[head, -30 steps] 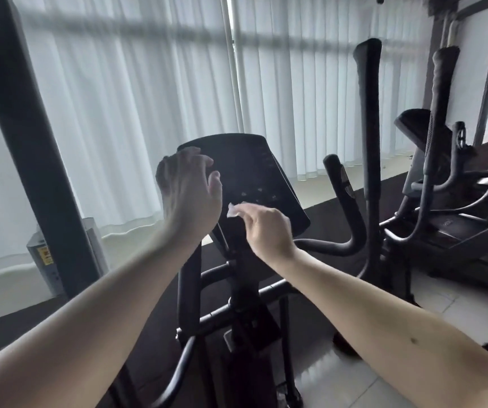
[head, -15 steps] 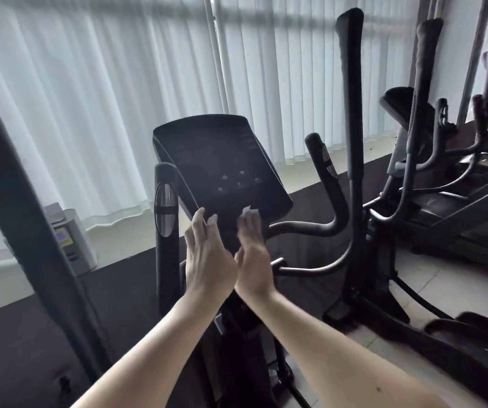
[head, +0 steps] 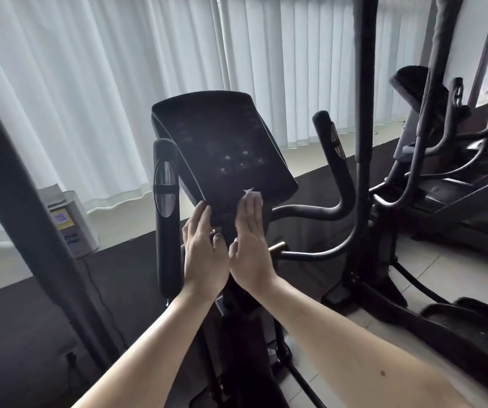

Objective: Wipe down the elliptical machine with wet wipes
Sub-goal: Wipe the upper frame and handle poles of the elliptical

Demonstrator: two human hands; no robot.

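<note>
The black elliptical machine stands in front of me, its dark console panel (head: 225, 148) tilted toward me. My right hand (head: 250, 245) lies flat with straight fingers against the console's lower edge, pressing a small white wet wipe (head: 251, 195) that peeks out past the fingertips. Beside it, my left hand (head: 204, 251) is flat too, its fingertips touching the console's lower left corner. A short grip (head: 165, 207) with a silver sensor plate stands just left of my left hand; another curved grip (head: 337, 160) rises to the right.
A tall black swing arm (head: 363, 119) rises right of the console and a thick dark post (head: 22, 201) slants at the left. A second exercise machine (head: 442, 148) stands at the right. A small white box (head: 66, 222) sits by the white curtains. Pedal (head: 472, 316) low right.
Both hands dropped from the console's upper left to its lower edge and flattened out. The right hand went from pinching the wipe to pressing it on the panel.
</note>
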